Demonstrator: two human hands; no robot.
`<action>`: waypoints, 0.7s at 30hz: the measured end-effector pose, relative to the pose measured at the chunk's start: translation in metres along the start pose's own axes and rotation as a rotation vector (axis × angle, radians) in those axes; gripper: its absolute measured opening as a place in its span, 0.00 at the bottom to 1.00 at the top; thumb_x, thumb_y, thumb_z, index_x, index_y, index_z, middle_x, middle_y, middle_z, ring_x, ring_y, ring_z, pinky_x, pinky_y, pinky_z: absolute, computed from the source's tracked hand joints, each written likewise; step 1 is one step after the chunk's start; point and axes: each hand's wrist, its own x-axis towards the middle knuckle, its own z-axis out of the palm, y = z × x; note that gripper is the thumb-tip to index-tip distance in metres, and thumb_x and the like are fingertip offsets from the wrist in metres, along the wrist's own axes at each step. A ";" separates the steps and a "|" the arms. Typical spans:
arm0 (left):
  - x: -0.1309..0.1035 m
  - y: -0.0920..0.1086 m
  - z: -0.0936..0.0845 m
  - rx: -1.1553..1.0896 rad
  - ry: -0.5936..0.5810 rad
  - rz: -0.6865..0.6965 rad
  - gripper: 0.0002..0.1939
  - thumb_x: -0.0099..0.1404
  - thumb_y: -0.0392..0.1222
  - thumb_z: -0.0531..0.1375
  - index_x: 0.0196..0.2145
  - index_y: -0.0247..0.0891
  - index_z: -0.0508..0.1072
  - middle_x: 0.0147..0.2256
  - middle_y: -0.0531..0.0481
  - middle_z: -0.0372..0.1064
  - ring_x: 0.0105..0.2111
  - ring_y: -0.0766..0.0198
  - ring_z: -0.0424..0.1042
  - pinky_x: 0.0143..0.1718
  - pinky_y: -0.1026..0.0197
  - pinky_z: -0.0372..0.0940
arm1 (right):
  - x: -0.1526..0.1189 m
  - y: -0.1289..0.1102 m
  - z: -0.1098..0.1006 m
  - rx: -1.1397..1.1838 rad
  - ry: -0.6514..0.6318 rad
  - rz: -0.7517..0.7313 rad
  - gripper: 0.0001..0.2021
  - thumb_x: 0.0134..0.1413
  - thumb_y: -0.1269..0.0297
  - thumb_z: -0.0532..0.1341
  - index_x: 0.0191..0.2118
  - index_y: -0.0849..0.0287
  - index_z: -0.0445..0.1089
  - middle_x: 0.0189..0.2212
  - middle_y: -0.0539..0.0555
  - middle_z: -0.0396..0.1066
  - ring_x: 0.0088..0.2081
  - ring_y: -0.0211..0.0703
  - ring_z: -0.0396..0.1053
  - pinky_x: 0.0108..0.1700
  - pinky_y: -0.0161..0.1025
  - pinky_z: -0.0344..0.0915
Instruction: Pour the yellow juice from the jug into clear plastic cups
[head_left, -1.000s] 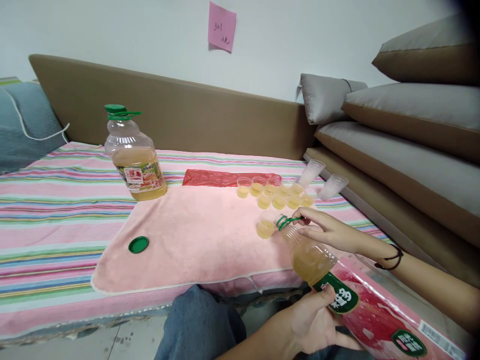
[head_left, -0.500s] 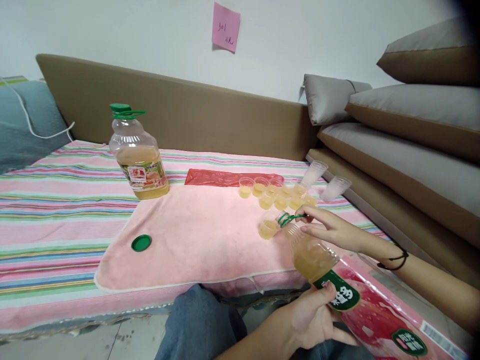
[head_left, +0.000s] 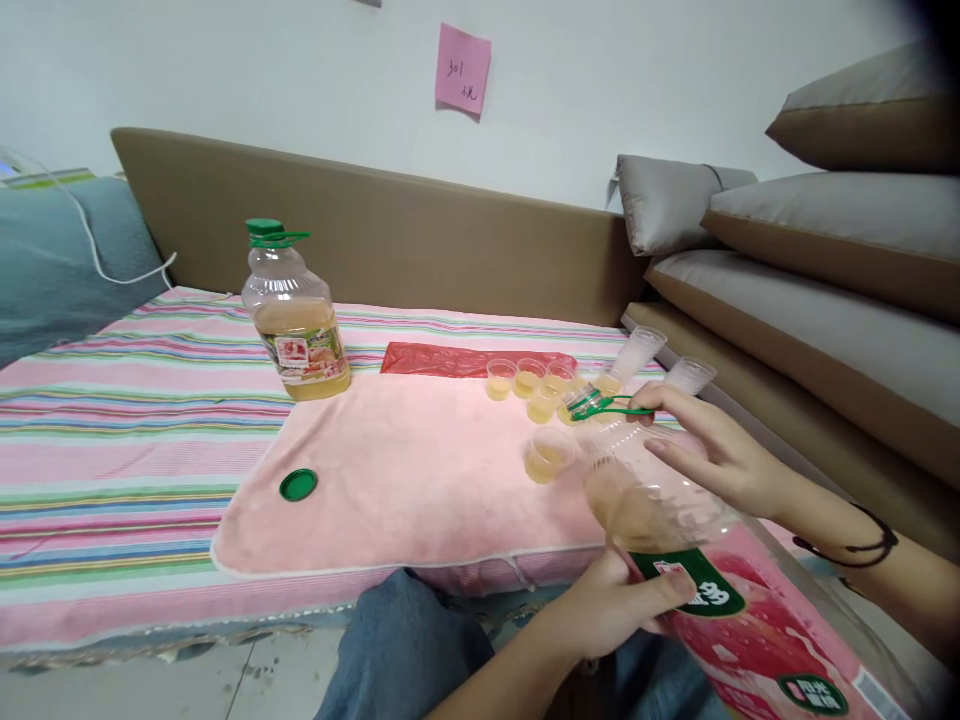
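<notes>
A large juice bottle [head_left: 660,500] with a pink-and-green label lies tilted in front of me, its open neck pointing left and up. My left hand [head_left: 619,605] is closed around its body from below, the thumb over the label. The fingers of my right hand [head_left: 712,455] pinch the bottle's green carry ring [head_left: 619,406] near the neck. Close to the neck stands a clear plastic cup [head_left: 547,463] with pale yellow juice, apart from the mouth. Behind it are several more cups of juice [head_left: 500,385], partly hidden by the neck. A green cap [head_left: 298,485] lies at left.
A second, capped juice bottle [head_left: 304,345] stands at the left edge of the pink cloth [head_left: 405,480]. A red plastic bag [head_left: 427,360] lies behind the cups. Two stacks of nested cups [head_left: 641,350] lean near the grey cushions [head_left: 817,300] on the right.
The bottle's neck has lifted away from the front cup, and the bottle is tipped back. Both hands moved with it. The camera view has shifted slightly.
</notes>
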 end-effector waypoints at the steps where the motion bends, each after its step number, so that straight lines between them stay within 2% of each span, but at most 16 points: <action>1: -0.003 0.006 0.001 0.005 -0.030 0.068 0.41 0.51 0.63 0.66 0.57 0.38 0.65 0.53 0.38 0.69 0.57 0.44 0.65 0.57 0.38 0.58 | -0.002 -0.003 -0.002 -0.009 0.029 -0.018 0.11 0.59 0.59 0.56 0.47 0.51 0.63 0.43 0.57 0.69 0.46 0.53 0.68 0.48 0.49 0.64; 3: -0.009 0.018 0.003 0.035 -0.064 0.194 0.36 0.55 0.59 0.65 0.57 0.38 0.67 0.54 0.40 0.69 0.58 0.47 0.64 0.60 0.44 0.56 | -0.007 -0.009 -0.006 -0.017 0.095 -0.046 0.12 0.58 0.60 0.56 0.48 0.50 0.63 0.43 0.57 0.68 0.46 0.55 0.67 0.49 0.51 0.64; 5: -0.014 0.027 0.003 0.114 -0.041 0.244 0.32 0.56 0.57 0.65 0.54 0.37 0.70 0.53 0.41 0.70 0.56 0.48 0.66 0.60 0.46 0.57 | -0.009 -0.015 -0.008 -0.007 0.158 -0.057 0.12 0.57 0.59 0.57 0.48 0.49 0.63 0.43 0.57 0.67 0.45 0.56 0.66 0.48 0.53 0.63; 10: -0.026 0.046 -0.009 0.365 0.152 0.287 0.31 0.50 0.57 0.68 0.47 0.37 0.74 0.46 0.44 0.75 0.50 0.48 0.71 0.54 0.50 0.64 | -0.003 -0.034 -0.007 0.033 0.322 -0.085 0.13 0.56 0.58 0.58 0.47 0.46 0.63 0.39 0.57 0.64 0.42 0.57 0.64 0.44 0.54 0.63; 16: -0.045 0.083 -0.044 0.627 0.409 0.507 0.32 0.45 0.56 0.69 0.44 0.35 0.72 0.39 0.46 0.76 0.40 0.53 0.74 0.43 0.58 0.68 | 0.035 -0.062 0.014 0.074 0.590 -0.251 0.11 0.54 0.59 0.57 0.44 0.49 0.63 0.34 0.55 0.61 0.36 0.51 0.61 0.41 0.52 0.60; 21: -0.068 0.110 -0.082 0.812 0.617 0.584 0.31 0.43 0.58 0.68 0.40 0.35 0.71 0.35 0.46 0.76 0.36 0.54 0.74 0.38 0.60 0.67 | 0.078 -0.067 0.047 0.118 0.652 -0.382 0.11 0.55 0.60 0.55 0.44 0.50 0.60 0.35 0.54 0.62 0.38 0.51 0.62 0.41 0.52 0.62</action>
